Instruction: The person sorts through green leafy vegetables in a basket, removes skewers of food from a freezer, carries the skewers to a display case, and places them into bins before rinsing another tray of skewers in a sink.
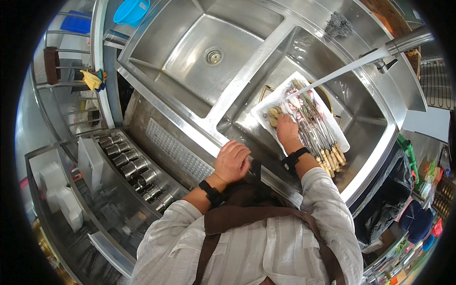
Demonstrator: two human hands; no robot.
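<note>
In the right sink basin (245, 123), a white tray (342, 137) sits tilted, its near end toward the lower right. Skewers with wooden handles (329, 160) lie in it, carrying pale food with red-edged suckers, like octopus pieces (295, 102). Water (331, 73) streams from the tap (409, 39) onto the tray's far left part. My right hand (287, 129) reaches into the tray, fingers down at yellowish food pieces (273, 115); its fingertips are partly hidden. My left hand (232, 162) is loosely curled at the sink's front rim (199, 130), with nothing visible in it.
A brass-handled pan (323, 93) lies partly beneath the tray. Grey scouring wool (338, 25) rests on the back ledge. Metal cups (133, 167) line a counter at left, near white foam boxes (58, 192). A black-lined bin (388, 192) stands at right.
</note>
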